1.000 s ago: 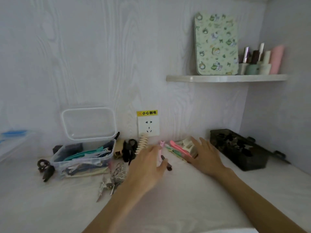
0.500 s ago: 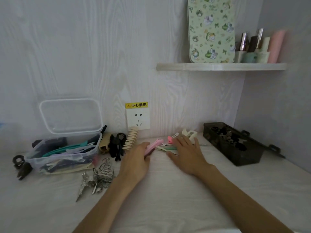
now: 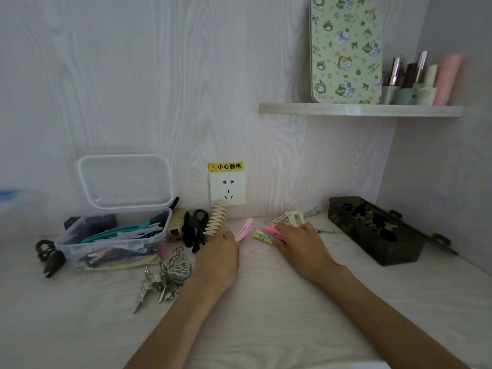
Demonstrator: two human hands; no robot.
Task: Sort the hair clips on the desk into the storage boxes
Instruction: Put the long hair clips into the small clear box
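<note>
My left hand (image 3: 217,258) is closed around a light pink flat clip (image 3: 245,229) that sticks out past my fingers, just above the desk. My right hand (image 3: 302,245) rests on a small pile of pink, green and yellow flat clips (image 3: 267,233), fingers curled over them. A cream claw clip (image 3: 291,218) lies right behind that hand. The clear storage box (image 3: 114,242) at the left holds several flat clips, its lid (image 3: 125,179) propped against the wall. A dark storage box (image 3: 378,230) at the right holds dark clips.
Loose on the desk are a beige banana clip (image 3: 216,222), black claw clips (image 3: 196,229), silver butterfly clips (image 3: 166,279) and dark claw clips (image 3: 49,254) left of the clear box. A wall socket (image 3: 227,187) sits behind. A shelf (image 3: 359,110) carries a patterned tin and bottles.
My left hand has picked the pink clip off the desk and shifted slightly left. My right hand slid from the cream claw clip onto the coloured flat clips.
</note>
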